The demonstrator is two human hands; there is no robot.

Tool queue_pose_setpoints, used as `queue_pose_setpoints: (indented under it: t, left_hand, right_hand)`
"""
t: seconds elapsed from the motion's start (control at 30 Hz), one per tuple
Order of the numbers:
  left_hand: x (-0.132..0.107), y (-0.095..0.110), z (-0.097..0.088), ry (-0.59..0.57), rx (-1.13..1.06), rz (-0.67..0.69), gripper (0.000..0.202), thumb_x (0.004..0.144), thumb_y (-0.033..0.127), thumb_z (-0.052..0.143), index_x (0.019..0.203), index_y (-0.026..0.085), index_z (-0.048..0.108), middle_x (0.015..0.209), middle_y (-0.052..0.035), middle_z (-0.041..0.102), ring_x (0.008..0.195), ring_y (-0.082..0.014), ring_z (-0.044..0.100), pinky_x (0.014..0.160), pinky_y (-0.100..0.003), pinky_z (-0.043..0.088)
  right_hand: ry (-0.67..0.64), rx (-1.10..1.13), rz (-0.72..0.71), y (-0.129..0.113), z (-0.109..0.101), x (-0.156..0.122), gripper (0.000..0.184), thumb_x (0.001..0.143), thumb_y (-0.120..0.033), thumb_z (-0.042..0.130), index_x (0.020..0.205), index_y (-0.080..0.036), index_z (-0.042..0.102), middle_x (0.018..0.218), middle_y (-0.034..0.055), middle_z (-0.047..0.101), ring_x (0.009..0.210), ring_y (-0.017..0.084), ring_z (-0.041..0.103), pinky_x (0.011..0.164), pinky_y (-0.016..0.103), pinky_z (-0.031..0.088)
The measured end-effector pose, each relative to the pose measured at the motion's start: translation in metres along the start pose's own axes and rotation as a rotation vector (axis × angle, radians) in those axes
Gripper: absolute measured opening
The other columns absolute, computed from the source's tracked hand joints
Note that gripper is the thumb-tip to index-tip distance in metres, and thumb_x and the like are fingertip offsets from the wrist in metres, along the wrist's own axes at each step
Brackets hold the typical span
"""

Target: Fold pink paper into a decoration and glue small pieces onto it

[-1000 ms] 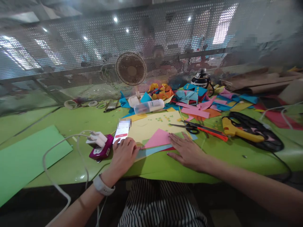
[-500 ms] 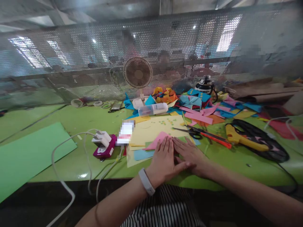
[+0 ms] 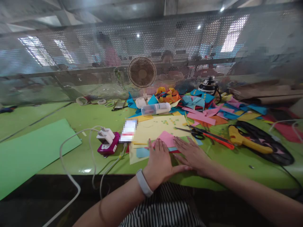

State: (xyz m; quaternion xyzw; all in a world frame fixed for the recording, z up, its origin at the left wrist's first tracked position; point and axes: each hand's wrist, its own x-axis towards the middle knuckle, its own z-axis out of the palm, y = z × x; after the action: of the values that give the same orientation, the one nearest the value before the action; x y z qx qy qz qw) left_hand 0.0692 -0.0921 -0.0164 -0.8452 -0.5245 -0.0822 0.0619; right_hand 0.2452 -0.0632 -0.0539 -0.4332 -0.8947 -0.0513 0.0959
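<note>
A piece of pink paper (image 3: 167, 138) lies on a stack of coloured sheets, its top corner pointing away from me. My left hand (image 3: 159, 162) rests flat with fingers stretched over the paper's left side. My right hand (image 3: 193, 154) lies flat too, its fingertips at the paper's right edge. Both palms hide the lower part of the paper. Under it are a pale yellow sheet (image 3: 146, 127), a light blue sheet (image 3: 142, 153) and some green paper. Black scissors (image 3: 197, 134) lie just beyond my right hand.
Left stand a phone (image 3: 128, 130), a purple power strip (image 3: 109, 146) with white cables, and a green sheet (image 3: 35, 151). A yellow glue gun (image 3: 251, 142) lies right, by an orange cutter (image 3: 220, 141). Behind are a fan (image 3: 142, 72), a clear bottle (image 3: 156, 108) and paper scraps (image 3: 201, 116).
My hands have spread apart slightly, and more of the pink paper shows between them. The view has shifted a little to the left.
</note>
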Motion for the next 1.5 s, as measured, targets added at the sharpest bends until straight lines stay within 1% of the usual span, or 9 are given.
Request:
queue_pose_setpoints:
  t: [0.23, 0.4, 0.47, 0.6, 0.73, 0.93, 1.13, 1.27, 1.5]
  left_hand:
    - [-0.024, -0.020, -0.002, -0.001, 0.103, -0.141, 0.116, 0.063, 0.086, 0.010, 0.126, -0.004, 0.046, 0.131, -0.0308, 0.041, 0.126, -0.0419, 0.032, 0.104, -0.060, 0.004]
    - [-0.034, -0.029, 0.003, 0.008, 0.107, -0.155, 0.115, 0.065, 0.085, 0.011, 0.128, -0.005, 0.043, 0.133, -0.0306, 0.038, 0.128, -0.0403, 0.029, 0.105, -0.059, 0.007]
    - [-0.035, -0.030, 0.002, 0.013, 0.084, -0.156, 0.113, 0.065, 0.085, 0.013, 0.130, -0.002, 0.042, 0.134, -0.0284, 0.038, 0.128, -0.0397, 0.029, 0.105, -0.058, 0.011]
    - [-0.028, -0.029, -0.001, 0.072, 0.030, -0.041, 0.103, 0.069, 0.082, 0.017, 0.136, 0.007, 0.035, 0.142, -0.0187, 0.032, 0.134, -0.0349, 0.018, 0.107, -0.056, 0.006]
    - [-0.018, -0.025, 0.003, 0.047, -0.059, 0.095, 0.099, 0.073, 0.079, 0.016, 0.139, 0.006, 0.027, 0.147, -0.0161, 0.021, 0.137, -0.0280, 0.010, 0.111, -0.047, 0.007]
    - [-0.015, -0.025, 0.015, -0.050, -0.165, 0.087, 0.100, 0.072, 0.079, 0.019, 0.141, 0.006, 0.021, 0.147, -0.0159, 0.019, 0.136, -0.0308, 0.010, 0.110, -0.047, 0.012]
    - [-0.013, -0.026, 0.010, -0.067, -0.164, 0.101, 0.102, 0.071, 0.080, 0.019, 0.141, 0.006, 0.021, 0.147, -0.0160, 0.019, 0.136, -0.0309, 0.011, 0.110, -0.048, 0.013]
    - [-0.012, -0.027, 0.007, -0.095, -0.144, 0.102, 0.101, 0.072, 0.080, 0.019, 0.141, 0.006, 0.023, 0.146, -0.0172, 0.020, 0.136, -0.0317, 0.013, 0.109, -0.050, 0.014]
    - [-0.011, -0.026, 0.007, -0.099, -0.132, 0.094, 0.105, 0.069, 0.082, 0.020, 0.140, 0.004, 0.023, 0.147, -0.0180, 0.018, 0.136, -0.0317, 0.012, 0.109, -0.048, 0.015]
  right_hand:
    - [-0.048, 0.056, 0.035, -0.005, -0.009, 0.000, 0.064, 0.092, -0.052, 0.020, 0.139, -0.010, 0.028, 0.144, 0.0113, 0.028, 0.134, 0.022, 0.024, 0.109, 0.050, 0.016]
    - [-0.043, 0.087, 0.041, -0.004, -0.008, -0.001, 0.062, 0.091, -0.052, 0.022, 0.141, -0.015, 0.026, 0.146, 0.0083, 0.026, 0.134, 0.021, 0.024, 0.110, 0.048, 0.016]
    - [-0.039, 0.089, 0.036, -0.003, -0.009, -0.001, 0.061, 0.092, -0.051, 0.022, 0.141, -0.016, 0.026, 0.146, 0.0078, 0.026, 0.134, 0.021, 0.024, 0.110, 0.048, 0.016]
    - [-0.044, 0.074, 0.019, -0.003, -0.009, 0.000, 0.060, 0.092, -0.050, 0.022, 0.140, -0.014, 0.029, 0.145, 0.0092, 0.028, 0.134, 0.022, 0.025, 0.109, 0.049, 0.017]
    - [-0.031, 0.039, 0.013, -0.003, -0.010, 0.000, 0.057, 0.093, -0.047, 0.023, 0.138, -0.013, 0.033, 0.143, 0.0108, 0.031, 0.133, 0.022, 0.026, 0.109, 0.049, 0.018]
    - [0.014, -0.043, -0.036, -0.014, -0.017, 0.008, 0.055, 0.093, -0.042, 0.026, 0.137, -0.011, 0.034, 0.142, 0.0127, 0.033, 0.133, 0.021, 0.026, 0.111, 0.046, 0.012]
    - [0.021, -0.048, -0.114, -0.025, -0.011, 0.018, 0.053, 0.092, -0.041, 0.028, 0.134, -0.010, 0.040, 0.137, 0.0119, 0.043, 0.130, 0.021, 0.033, 0.111, 0.045, 0.011]
    - [0.040, -0.058, -0.089, -0.016, -0.017, 0.007, 0.053, 0.092, -0.041, 0.030, 0.134, -0.011, 0.040, 0.137, 0.0118, 0.042, 0.129, 0.022, 0.034, 0.111, 0.046, 0.011]
    - [0.028, -0.116, 0.057, 0.019, -0.023, -0.034, 0.053, 0.092, -0.042, 0.029, 0.135, -0.011, 0.038, 0.138, 0.0119, 0.041, 0.129, 0.021, 0.034, 0.110, 0.047, 0.011]
